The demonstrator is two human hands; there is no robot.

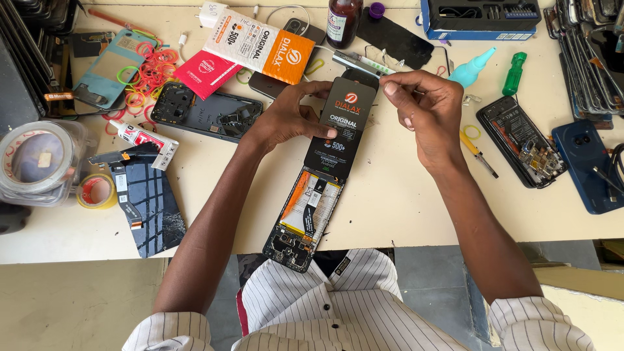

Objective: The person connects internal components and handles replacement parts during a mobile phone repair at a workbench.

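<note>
Head view: fingers (392, 86) pinch black packet's (341, 127) top corner.

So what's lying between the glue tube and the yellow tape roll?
In the head view, a loose black flex strip lies between the glue tube and the tape roll.

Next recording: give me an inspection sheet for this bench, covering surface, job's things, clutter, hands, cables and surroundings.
Surface: cream worktable, crowded along its far edge.
Job's things: flat black packet held over an opened phone lying at the near table edge with its insides showing.
Clutter: coloured rubber bands, glue tube, cracked screen panel, tape rolls, brown bottle, green screwdriver, second opened phone, blue phone.
Hands: left hand grips the packet's left edge; right hand pinches its top right corner.
Cables: white cable at the far edge.
Surroundings: stacked phone frames at right; grey floor below.
</note>
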